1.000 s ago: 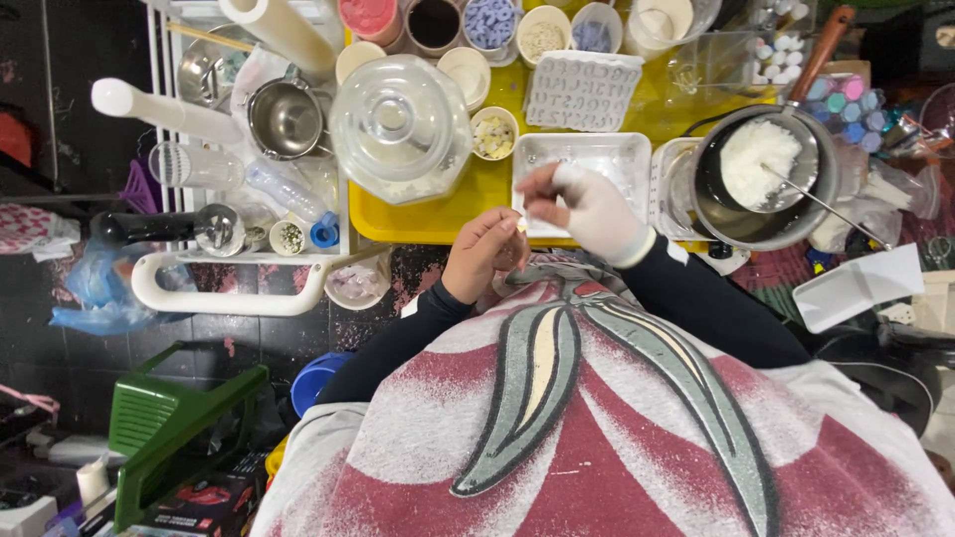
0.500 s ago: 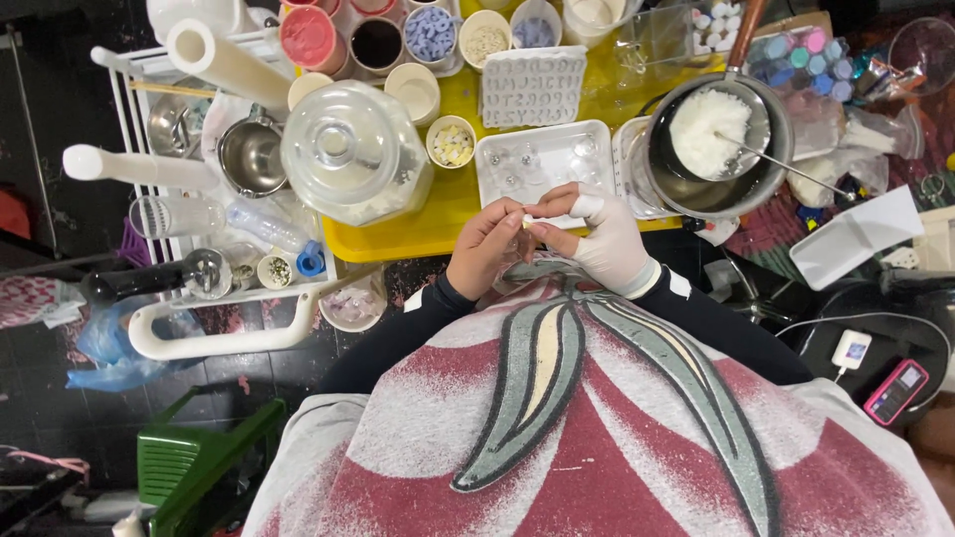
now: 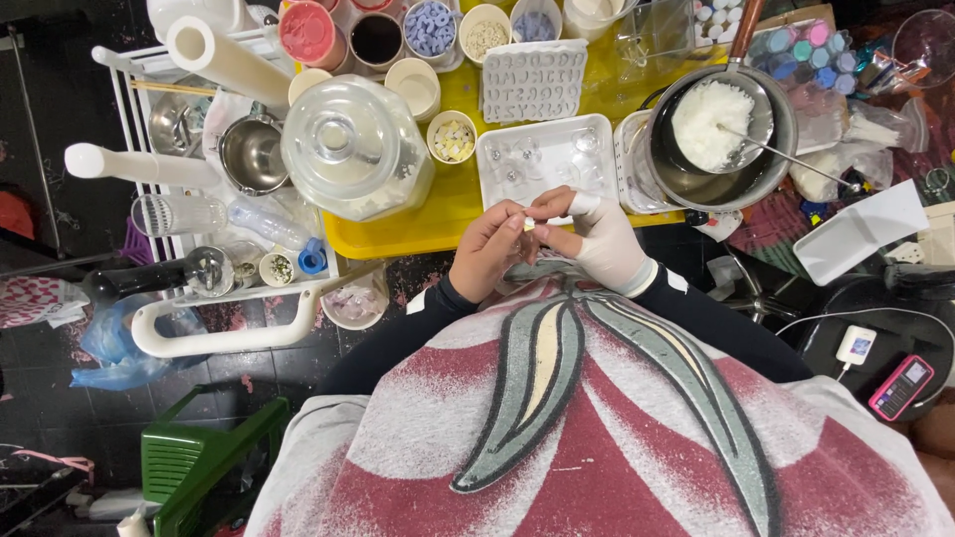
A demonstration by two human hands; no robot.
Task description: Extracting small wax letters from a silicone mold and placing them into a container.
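Note:
My left hand point(image 3: 489, 249) is bare and my right hand point(image 3: 595, 236) wears a white glove. Both meet in front of my chest, fingertips pinching a tiny pale piece point(image 3: 529, 226) between them. Just beyond the fingers lies a white square tray point(image 3: 497, 149) with clear moulded shapes in it, resting on a yellow tray point(image 3: 438, 219). A small cup of pale bits point(image 3: 452, 137) stands left of the white tray. A white letter mould point(image 3: 533, 82) lies behind it.
A large clear lidded jar point(image 3: 353, 149) stands at left. A dark pot of white wax with a metal stirrer point(image 3: 718, 129) sits at right. Cups of coloured pieces point(image 3: 431, 25) line the back. A white rack point(image 3: 199, 199) holds metal bowls. A pink phone point(image 3: 900, 386) lies at right.
The view has shifted, so the table appears farther left and higher. My hands stay together on the small piece, drawn slightly nearer my chest.

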